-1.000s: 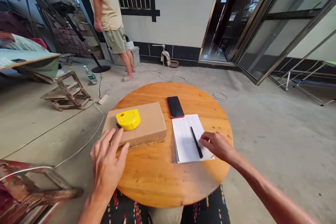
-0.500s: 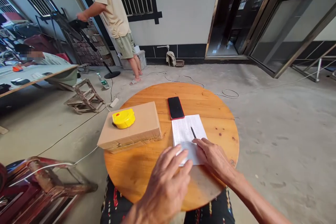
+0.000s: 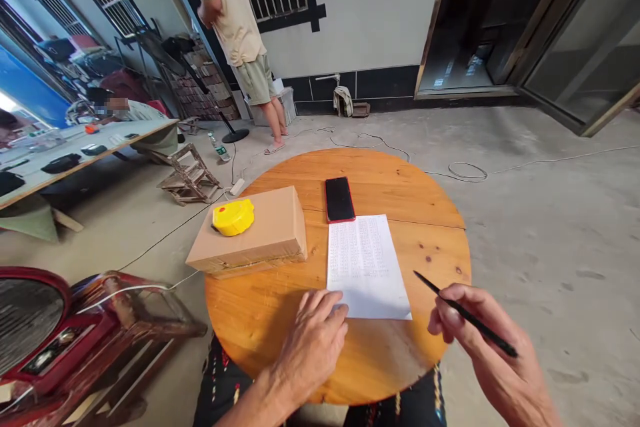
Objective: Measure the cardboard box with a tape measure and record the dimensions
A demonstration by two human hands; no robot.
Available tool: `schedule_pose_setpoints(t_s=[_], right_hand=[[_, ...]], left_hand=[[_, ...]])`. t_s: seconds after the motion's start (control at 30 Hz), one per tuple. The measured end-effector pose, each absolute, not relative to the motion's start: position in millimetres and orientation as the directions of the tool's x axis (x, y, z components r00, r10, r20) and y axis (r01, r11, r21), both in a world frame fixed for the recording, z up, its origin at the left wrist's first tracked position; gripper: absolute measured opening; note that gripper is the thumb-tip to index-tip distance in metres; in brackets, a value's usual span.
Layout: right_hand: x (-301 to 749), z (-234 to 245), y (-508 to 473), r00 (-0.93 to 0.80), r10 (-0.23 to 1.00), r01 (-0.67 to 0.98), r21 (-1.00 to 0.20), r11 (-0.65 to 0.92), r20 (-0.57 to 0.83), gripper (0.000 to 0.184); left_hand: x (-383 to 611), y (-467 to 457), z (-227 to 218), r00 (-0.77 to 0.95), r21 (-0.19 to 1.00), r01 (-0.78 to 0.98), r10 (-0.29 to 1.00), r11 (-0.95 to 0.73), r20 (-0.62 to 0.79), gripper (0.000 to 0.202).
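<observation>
A round wooden table [image 3: 390, 193] stands before me. My right hand [image 3: 480, 333] is closed around a black pen [image 3: 463, 313] and is lifted off the table's right edge. My left hand [image 3: 313, 343] lies flat with its fingers spread, fingertips on the near left corner of a white sheet of paper [image 3: 365, 260] covered in small print. A black phone in a red case [image 3: 339, 199] lies just beyond the paper. A yellow tape measure [image 3: 233, 216] rests on a flat cardboard box [image 3: 265, 230] at the table's left.
A person in a beige shirt and shorts [image 3: 240, 27] stands by the far wall. A long table [image 3: 75, 153] with small items runs along the left. A red metal frame [image 3: 90, 327] sits at the near left. Cables [image 3: 465, 170] and a wooden stool [image 3: 189, 177] lie on the concrete floor.
My right hand picked the pen up from the paper and drew it back to the right. My left hand went from the box over to the paper's near corner.
</observation>
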State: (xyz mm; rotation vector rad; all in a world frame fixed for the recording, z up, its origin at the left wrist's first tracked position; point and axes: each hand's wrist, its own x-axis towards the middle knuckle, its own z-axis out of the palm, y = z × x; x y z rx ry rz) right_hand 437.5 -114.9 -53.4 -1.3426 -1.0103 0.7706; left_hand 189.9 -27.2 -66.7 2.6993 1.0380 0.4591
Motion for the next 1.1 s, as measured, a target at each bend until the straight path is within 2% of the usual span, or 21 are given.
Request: schedule_pose_setpoints(t_s=[0.17,0.3,0.43,0.53,0.63,0.7,0.77,0.87,0.97,1.1], right_hand=[[440.4,-71.2,-127.6,0.531,0.845,-0.056,-0.993,0.108,0.062,0.023],[443.2,-68.3,-138.0,0.583,0.810,-0.048,-0.993,0.112,0.063,0.018],[426.9,-53.7,-122.0,0.647,0.761,-0.087,-0.986,0.142,0.053,0.019],[404.0,-55.9,-90.2,0.593,0.805,-0.241,-0.958,0.153,-0.020,0.023],[390.7,-68.4,-68.6,0.430,0.888,-0.381,-0.925,0.018,-0.160,0.029],[393.1,-74.8,-67.9,0.415,0.881,-0.394,-0.918,-0.051,-0.227,0.026],[401.1,-74.8,-74.6,0.482,0.845,-0.337,-0.939,-0.064,-0.231,0.023],[406.4,-64.0,-84.8,0.524,0.845,-0.156,-0.987,-0.026,-0.106,0.024],[393.4,-54.1,-82.3,0.408,0.913,0.084,-0.996,-0.019,0.016,0.029],[370.6,-56.2,-57.7,0.245,0.966,0.370,-0.929,-0.020,0.077,0.022]], left_hand=[[213.2,-16.2,-63.4,0.754,0.201,0.597,0.628,-0.777,0.189,0.029],[235.2,-7.2,-61.4,0.834,0.159,0.526,0.543,-0.835,0.097,0.039],[244.2,-6.2,-64.1,0.865,0.137,0.487,0.498,-0.862,0.061,0.032],[236.4,-10.0,-69.0,0.841,0.154,0.509,0.527,-0.847,0.119,0.031],[218.0,-14.0,-75.4,0.798,0.196,0.554,0.584,-0.809,0.152,0.032],[204.0,-15.2,-80.5,0.774,0.236,0.576,0.615,-0.783,0.151,0.035],[192.6,-15.4,-85.8,0.752,0.284,0.584,0.639,-0.760,0.163,0.037],[184.6,-15.6,-92.7,0.698,0.339,0.598,0.680,-0.726,0.225,0.037],[186.2,-17.0,-97.1,0.642,0.382,0.614,0.718,-0.691,0.269,0.035],[192.0,-19.5,-100.2,0.592,0.390,0.639,0.748,-0.662,0.299,0.030]])
